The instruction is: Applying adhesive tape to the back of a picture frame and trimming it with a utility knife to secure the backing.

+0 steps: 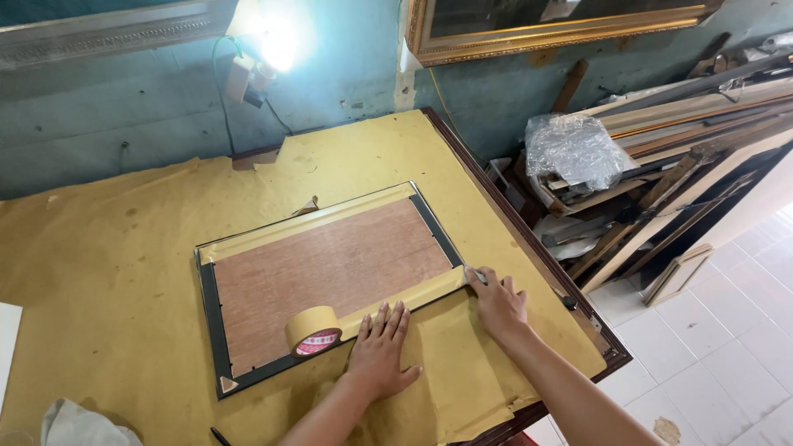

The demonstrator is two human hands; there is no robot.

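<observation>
The only view sits on my head and looks steeply down and forward across the table [99, 272], toward the blue-green wall [347, 66] behind it. It is near: my left hand [378, 351] and right hand [498, 304] come in from the bottom edge, forearms cut off by the border, and the picture frame [326, 285] lying face down fills the middle. The view is turned a little, so the table edges run slantwise. To the right it takes in the tiled floor [727, 355] and stacked mouldings [686, 140]. The lamp [277, 41] glares at the top, so the wall around it is, I think, washed out.
</observation>
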